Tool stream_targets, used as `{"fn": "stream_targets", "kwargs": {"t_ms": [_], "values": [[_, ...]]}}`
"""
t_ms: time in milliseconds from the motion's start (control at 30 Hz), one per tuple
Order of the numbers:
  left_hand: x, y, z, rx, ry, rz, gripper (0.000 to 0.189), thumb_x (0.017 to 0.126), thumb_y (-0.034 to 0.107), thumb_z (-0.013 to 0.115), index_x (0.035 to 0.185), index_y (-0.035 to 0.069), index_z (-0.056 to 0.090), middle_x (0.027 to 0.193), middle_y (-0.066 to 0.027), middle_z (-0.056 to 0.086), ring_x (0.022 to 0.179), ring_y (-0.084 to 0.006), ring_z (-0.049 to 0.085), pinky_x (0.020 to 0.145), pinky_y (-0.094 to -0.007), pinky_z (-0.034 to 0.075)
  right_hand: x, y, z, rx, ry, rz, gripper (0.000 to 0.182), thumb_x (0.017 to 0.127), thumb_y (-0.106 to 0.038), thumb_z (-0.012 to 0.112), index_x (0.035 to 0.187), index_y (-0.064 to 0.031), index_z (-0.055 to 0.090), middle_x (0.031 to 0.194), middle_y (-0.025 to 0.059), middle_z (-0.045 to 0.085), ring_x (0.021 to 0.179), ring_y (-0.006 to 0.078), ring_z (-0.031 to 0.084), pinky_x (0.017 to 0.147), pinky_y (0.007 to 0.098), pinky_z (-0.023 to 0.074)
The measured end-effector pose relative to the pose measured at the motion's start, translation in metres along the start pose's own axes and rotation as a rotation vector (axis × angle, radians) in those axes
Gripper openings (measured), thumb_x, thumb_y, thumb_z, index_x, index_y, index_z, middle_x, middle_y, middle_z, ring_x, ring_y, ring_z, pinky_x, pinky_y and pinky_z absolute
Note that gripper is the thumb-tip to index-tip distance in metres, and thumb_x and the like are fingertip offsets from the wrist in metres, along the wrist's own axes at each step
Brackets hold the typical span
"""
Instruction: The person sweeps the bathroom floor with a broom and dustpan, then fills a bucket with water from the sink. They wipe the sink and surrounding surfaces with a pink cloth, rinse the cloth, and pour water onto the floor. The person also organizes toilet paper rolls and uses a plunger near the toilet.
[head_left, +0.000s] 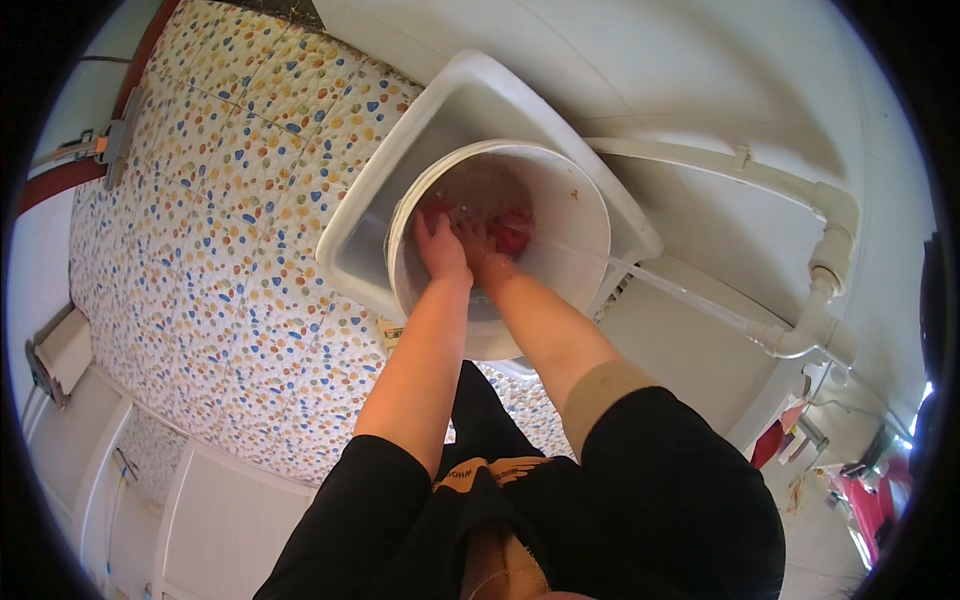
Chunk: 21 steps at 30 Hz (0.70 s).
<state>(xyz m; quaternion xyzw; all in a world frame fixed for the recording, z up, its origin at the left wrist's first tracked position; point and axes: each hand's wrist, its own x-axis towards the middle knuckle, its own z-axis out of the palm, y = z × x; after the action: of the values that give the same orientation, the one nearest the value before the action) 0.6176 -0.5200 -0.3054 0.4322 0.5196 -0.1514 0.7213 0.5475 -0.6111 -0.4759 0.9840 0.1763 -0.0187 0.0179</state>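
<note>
Both of my hands reach down into a round white plastic bucket (577, 180) of murky, reddish-brown water (487, 180). My left hand (441, 251) is at the bucket's left side, its fingertips at a piece of wet red cloth (437, 208). Close beside it, my right hand (478, 244) is partly under the water. A larger bunched part of red cloth (514, 232) lies just right of that hand. Whether the two red parts are one piece is hidden by the water, as is the grip of my fingers. A thin clear stream (660, 281), seemingly water, enters over the bucket's right rim.
Behind and beneath the bucket stands a white rectangular tub (487, 71). White plastic pipes (832, 255) run along the right wall. Pebble-patterned tiles (247, 247) cover the floor at left. White cabinet doors (225, 525) are at lower left; red items (862, 502) are at lower right.
</note>
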Motion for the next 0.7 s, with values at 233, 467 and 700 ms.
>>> {"fn": "stream_targets", "kwargs": {"t_ms": [233, 467, 700], "values": [[0.023, -0.006, -0.012, 0.095, 0.052, -0.035, 0.055, 0.092, 0.029, 0.053, 0.141, 0.013, 0.035, 0.136, -0.0070, 0.046, 0.120, -0.0234, 0.046, 0.098, -0.0383, 0.038, 0.083, 0.027, -0.164, 0.792, -0.864, 0.931, 0.043, 0.083, -0.042, 0.058, 0.113, -0.0120, 0.063, 0.109, 0.0127, 0.063, 0.098, 0.0242, 0.059, 0.081, 0.0409, 0.0468], [0.028, -0.009, -0.023, -0.288, -0.264, -0.364, 0.045, 0.089, 0.026, 0.057, 0.128, 0.008, 0.047, 0.121, -0.0091, 0.054, 0.106, -0.0255, 0.055, 0.089, -0.0372, 0.046, 0.043, 0.012, -0.268, 1.162, -0.638, 0.733, 0.027, 0.072, -0.024, 0.059, 0.090, -0.0039, 0.066, 0.101, 0.0105, 0.063, 0.088, 0.0224, 0.060, 0.077, 0.0335, 0.0471], [-0.021, 0.026, -0.029, -0.194, -0.443, -0.470, 0.030, 0.085, 0.009, 0.051, 0.113, 0.000, 0.053, 0.102, -0.0140, 0.061, 0.093, -0.0301, 0.062, 0.081, -0.0451, 0.052, 0.034, 0.019, -0.355, 1.660, -0.088, 0.939, 0.045, 0.078, -0.027, 0.075, 0.112, -0.0044, 0.057, 0.104, 0.0067, 0.062, 0.095, 0.0178, 0.059, 0.085, 0.0331, 0.0476]]}}
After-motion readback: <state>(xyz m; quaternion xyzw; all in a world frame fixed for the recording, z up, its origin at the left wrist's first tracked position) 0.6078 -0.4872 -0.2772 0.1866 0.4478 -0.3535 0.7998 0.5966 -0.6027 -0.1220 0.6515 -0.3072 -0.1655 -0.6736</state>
